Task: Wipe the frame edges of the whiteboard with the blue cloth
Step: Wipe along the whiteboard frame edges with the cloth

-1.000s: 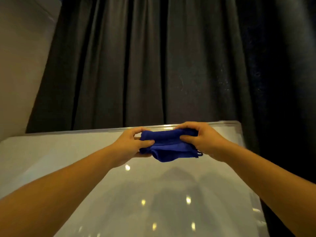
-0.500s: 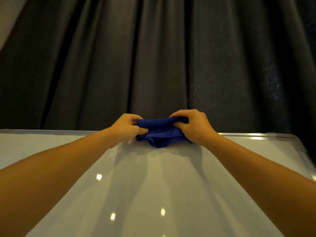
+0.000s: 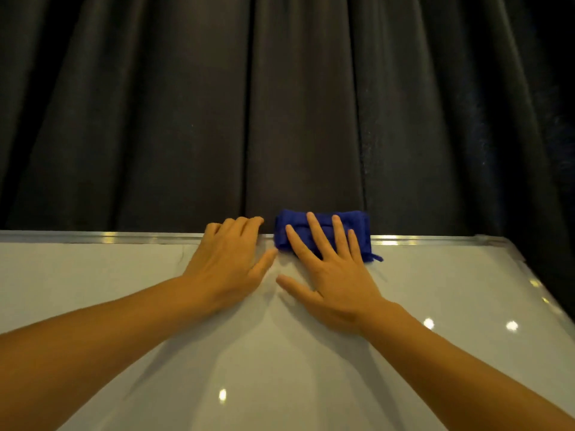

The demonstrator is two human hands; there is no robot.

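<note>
The whiteboard (image 3: 93, 290) fills the lower half of the view, its silver top frame edge (image 3: 109, 237) running left to right. A folded blue cloth (image 3: 359, 227) lies over that top edge, right of centre. My right hand (image 3: 329, 275) presses flat on the cloth, fingers spread, with the palm on the board surface. Just left of the cloth, my left hand (image 3: 230, 262) rests on the board, its fingertips bent over the top frame edge and nothing in it.
A dark pleated curtain (image 3: 280, 104) hangs directly behind the board. The board's top right corner (image 3: 485, 239) and slanting right frame edge (image 3: 541, 293) are in view. Ceiling lights reflect as bright spots on the board.
Both hands held the bunched cloth between them before. Now the left hand has let go and lies on the frame, and the right hand has flattened the cloth over the top edge.
</note>
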